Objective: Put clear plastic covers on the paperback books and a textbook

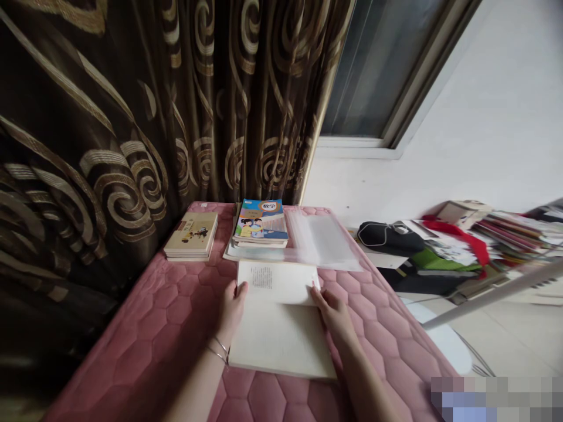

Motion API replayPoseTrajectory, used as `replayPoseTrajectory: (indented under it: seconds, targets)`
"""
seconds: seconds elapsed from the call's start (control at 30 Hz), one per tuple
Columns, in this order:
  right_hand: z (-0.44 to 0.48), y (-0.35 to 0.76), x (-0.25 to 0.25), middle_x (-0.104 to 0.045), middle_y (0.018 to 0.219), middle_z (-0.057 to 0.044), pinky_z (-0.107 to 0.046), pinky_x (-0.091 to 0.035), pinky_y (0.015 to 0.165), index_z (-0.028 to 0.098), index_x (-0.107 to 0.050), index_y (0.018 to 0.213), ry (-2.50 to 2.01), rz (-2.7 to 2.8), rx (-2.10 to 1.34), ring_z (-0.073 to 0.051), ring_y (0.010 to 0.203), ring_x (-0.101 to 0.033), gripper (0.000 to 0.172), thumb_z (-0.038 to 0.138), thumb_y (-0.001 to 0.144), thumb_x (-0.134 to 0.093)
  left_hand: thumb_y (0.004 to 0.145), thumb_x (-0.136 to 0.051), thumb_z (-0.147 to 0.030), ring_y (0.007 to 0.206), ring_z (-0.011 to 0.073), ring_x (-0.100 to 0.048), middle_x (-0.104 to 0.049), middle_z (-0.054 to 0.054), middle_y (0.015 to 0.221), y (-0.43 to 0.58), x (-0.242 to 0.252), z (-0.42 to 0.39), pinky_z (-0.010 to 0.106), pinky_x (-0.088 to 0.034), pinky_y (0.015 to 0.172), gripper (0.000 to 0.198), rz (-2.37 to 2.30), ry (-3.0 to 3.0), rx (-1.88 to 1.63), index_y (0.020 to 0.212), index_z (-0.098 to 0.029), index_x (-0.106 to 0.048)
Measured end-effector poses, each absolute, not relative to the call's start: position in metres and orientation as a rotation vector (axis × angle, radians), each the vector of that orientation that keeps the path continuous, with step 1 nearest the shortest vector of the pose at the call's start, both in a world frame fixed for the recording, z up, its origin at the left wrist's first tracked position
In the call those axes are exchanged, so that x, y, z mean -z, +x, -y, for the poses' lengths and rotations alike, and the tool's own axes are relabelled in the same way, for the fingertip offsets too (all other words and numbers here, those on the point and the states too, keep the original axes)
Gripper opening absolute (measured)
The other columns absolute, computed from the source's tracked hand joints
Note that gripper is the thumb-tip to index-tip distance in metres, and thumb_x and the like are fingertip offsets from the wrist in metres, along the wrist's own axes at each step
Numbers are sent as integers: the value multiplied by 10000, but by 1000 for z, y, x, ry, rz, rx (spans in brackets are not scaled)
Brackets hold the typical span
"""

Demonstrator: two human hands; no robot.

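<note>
In the head view, your left hand (233, 300) and right hand (335, 306) have their thumbs closed over opposite edges of an open book (281, 340), lower centre. Clear plastic (328, 240) lies right of centre; at right, a dark pouch (373, 236), contents hidden.

Free mattress (153, 334) both sides — book stacks (262, 227) ahead

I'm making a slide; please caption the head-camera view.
Left hand and right hand hold an open book over a pink quilted surface, stacked books beyond.
</note>
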State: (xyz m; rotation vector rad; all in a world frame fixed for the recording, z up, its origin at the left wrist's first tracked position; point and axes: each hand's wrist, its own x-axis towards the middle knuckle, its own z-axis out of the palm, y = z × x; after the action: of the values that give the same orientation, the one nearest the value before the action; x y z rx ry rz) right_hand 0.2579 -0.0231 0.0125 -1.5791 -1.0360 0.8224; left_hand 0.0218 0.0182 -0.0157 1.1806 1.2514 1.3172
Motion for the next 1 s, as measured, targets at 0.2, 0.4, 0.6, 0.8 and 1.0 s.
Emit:
replayPoseTrajectory:
  seconds: [0.2, 0.4, 0.6, 0.8, 1.0]
  targets:
    - [24, 265, -15, -607, 622, -16, -259, -344, 509, 194, -618, 654, -1519, 1075, -977, -183, 582, -513, 408, 600, 645, -657, 745, -595, -526, 808, 225, -636, -706, 56, 824, 22, 7, -15, 304, -485, 741, 378, -1214, 1148, -1312, 837, -160, -621]
    - [17, 265, 2, -501, 530, 9, -250, -308, 491, 196, -526, 559, -1564, 1090, -831, -148, 532, -441, 458, 635, 651, -617, 712, -625, -470, 811, 225, -637, -712, 54, 844, 18, 6, -15, 307, -482, 764, 351, -1114, 1114, -1247, 870, -156, -633]
    - [12, 261, 10, -480, 519, 3, -255, -313, 495, 196, -494, 536, -1602, 1094, -684, -152, 543, -435, 545, 725, 663, -527, 720, -596, -585, 671, 176, -561, -609, -2, 649, 19, 6, -16, 259, -427, 638, 418, -1307, 1245, -1258, 678, -171, -560]
    - [19, 266, -6, -594, 610, -22, -272, -400, 553, 200, -566, 619, -1600, 1137, -836, -208, 632, -550, 457, 652, 674, -597, 795, -531, -558, 712, 178, -570, -627, 11, 713, 21, 11, -16, 269, -443, 684, 397, -1310, 1278, -1269, 763, -166, -582]
    - [21, 273, -7, -703, 787, -48, -308, -483, 661, 200, -675, 843, -1488, 1137, -1063, -262, 767, -637, 436, 568, 613, -708, 765, -579, -465, 818, 216, -629, -709, 51, 863, 17, 9, -16, 290, -469, 760, 334, -1182, 1174, -1256, 891, -161, -634]
